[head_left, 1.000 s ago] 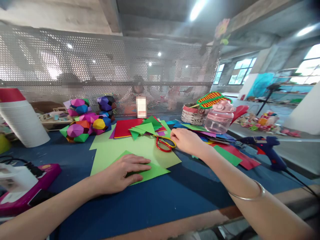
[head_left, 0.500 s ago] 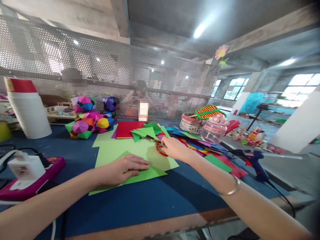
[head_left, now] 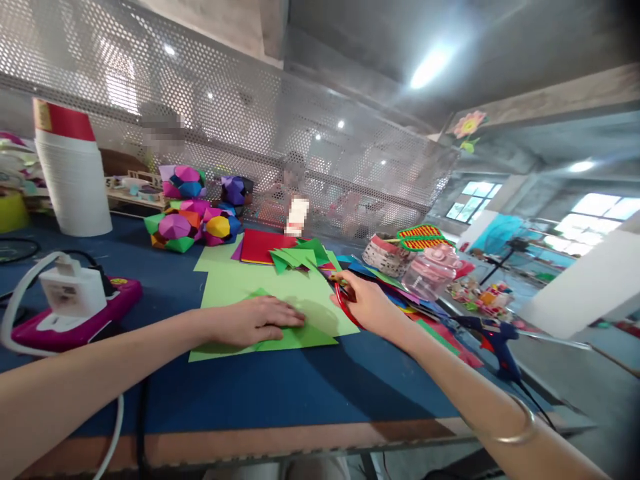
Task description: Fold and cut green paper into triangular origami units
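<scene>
left hand [head_left: 257, 320]: flat, palm down, pinning green paper sheet [head_left: 300, 303] at counter [head_left: 280, 393] mid front edge. sheet: light, thin, floppy, creases easily; hold by edge. right hand [head_left: 367, 303]: grip closed around red scissors [head_left: 345, 303] handles, just beside sheet's right edge.

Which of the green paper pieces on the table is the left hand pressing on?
The folded green sheet nearest the table edge, under the left hand. The small green triangles lie farther back, untouched.

Blue table [head_left: 280, 393] carries green paper [head_left: 260, 293], glue gun [head_left: 493, 337], paper balls [head_left: 193, 223].
</scene>
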The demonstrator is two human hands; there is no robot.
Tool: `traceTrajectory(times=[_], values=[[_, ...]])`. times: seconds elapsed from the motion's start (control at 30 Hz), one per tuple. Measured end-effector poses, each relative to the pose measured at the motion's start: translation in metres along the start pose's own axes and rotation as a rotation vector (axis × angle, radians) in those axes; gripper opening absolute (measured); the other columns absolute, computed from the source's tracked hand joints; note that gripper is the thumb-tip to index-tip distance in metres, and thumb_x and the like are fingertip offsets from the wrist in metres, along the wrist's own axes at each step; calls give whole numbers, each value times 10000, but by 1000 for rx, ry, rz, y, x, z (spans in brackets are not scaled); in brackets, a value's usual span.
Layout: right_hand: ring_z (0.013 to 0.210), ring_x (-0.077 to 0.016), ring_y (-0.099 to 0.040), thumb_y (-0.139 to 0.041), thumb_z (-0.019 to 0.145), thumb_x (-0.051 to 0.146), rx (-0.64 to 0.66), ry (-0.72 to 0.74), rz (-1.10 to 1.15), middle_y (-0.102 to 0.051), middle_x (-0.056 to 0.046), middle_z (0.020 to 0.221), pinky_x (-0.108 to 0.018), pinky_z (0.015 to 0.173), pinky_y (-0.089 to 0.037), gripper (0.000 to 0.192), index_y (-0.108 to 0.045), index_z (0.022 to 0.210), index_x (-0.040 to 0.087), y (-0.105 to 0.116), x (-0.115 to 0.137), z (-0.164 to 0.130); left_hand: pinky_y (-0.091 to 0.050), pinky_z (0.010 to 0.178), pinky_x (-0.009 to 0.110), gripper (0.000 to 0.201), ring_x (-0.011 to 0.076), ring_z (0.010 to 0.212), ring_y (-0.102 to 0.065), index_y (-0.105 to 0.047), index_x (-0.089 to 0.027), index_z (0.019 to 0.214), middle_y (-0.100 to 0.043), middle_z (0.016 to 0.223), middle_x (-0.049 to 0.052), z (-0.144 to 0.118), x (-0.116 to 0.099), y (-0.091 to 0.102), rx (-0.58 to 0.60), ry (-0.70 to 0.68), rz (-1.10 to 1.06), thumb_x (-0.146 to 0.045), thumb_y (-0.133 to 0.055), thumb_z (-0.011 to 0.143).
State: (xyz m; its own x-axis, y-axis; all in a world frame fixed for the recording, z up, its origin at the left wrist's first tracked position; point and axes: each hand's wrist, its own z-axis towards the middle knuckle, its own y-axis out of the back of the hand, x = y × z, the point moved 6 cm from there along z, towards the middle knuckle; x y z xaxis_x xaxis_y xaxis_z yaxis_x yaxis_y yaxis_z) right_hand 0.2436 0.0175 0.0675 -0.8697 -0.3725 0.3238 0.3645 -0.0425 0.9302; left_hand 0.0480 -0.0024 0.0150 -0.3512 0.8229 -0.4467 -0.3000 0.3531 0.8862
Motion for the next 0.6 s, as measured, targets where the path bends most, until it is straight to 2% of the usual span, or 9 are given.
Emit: traceTrajectory(times=[0.1, 0.13, 0.2, 0.3, 0.37, 0.5, 0.6], values=[[560, -147, -556, -585, 883, 408, -45, 25, 749, -564, 58, 681, -278, 566, -449, 311, -472, 1114, 234, -16, 28, -12, -287, 1167, 394, 514, 251, 1419, -376, -410, -261, 1499, -479, 1518, 58, -1, 3, 0, 16, 36, 17, -243, -471, 989], [556, -154, -573, -597, 876, 412, -8, 39, 936, -562, 73, 629, -283, 570, -466, 322, -446, 1102, 239, -26, 40, -15, -311, 1153, 401, 534, 265, 1400, -397, -397, -244, 1502, -489, 1500, 83, -2, 5, -1, 22, 56, 20, -244, -487, 976], [530, -157, -600, -636, 851, 394, 59, 20, 1163, -590, 78, 605, -280, 554, -478, 344, -424, 1077, 244, -48, 59, -17, -365, 1114, 405, 521, 285, 1330, -468, -429, -215, 1463, -531, 1430, 114, -2, 8, -1, 25, 84, 16, -259, -520, 952], [543, -159, -633, -641, 873, 402, 116, 59, 1274, -625, 67, 640, -285, 564, -502, 335, -420, 1069, 245, -74, 81, -17, -425, 1057, 381, 417, 289, 1219, -548, -530, -203, 1332, -589, 1313, 107, -3, 12, -1, 41, 96, -11, -280, -550, 923], [541, -158, -635, -608, 906, 406, 119, 122, 1265, -628, 64, 641, -291, 568, -512, 289, -417, 1049, 243, -83, 88, -17, -433, 1047, 370, 419, 290, 1201, -556, -530, -198, 1312, -603, 1277, 96, -4, 15, 0, 55, 106, -22, -277, -562, 902], [520, -145, -609, -562, 940, 404, 73, 183, 1200, -578, 81, 597, -275, 553, -496, 231, -411, 1001, 240, -89, 89, -17, -412, 1072, 362, 539, 289, 1280, -497, -449, -204, 1398, -588, 1314, 88, -5, 18, 2, 81, 140, 16, -256, -559, 873], [515, -135, -595, -541, 960, 415, 94, 192, 1161, -561, 88, 613, -272, 546, -497, 230, -399, 1013, 243, -90, 85, -18, -429, 1057, 346, 556, 274, 1249, -525, -468, -206, 1402, -607, 1303, 88, -5, 16, 5, 56, 132, 69, -247, -563, 856]])
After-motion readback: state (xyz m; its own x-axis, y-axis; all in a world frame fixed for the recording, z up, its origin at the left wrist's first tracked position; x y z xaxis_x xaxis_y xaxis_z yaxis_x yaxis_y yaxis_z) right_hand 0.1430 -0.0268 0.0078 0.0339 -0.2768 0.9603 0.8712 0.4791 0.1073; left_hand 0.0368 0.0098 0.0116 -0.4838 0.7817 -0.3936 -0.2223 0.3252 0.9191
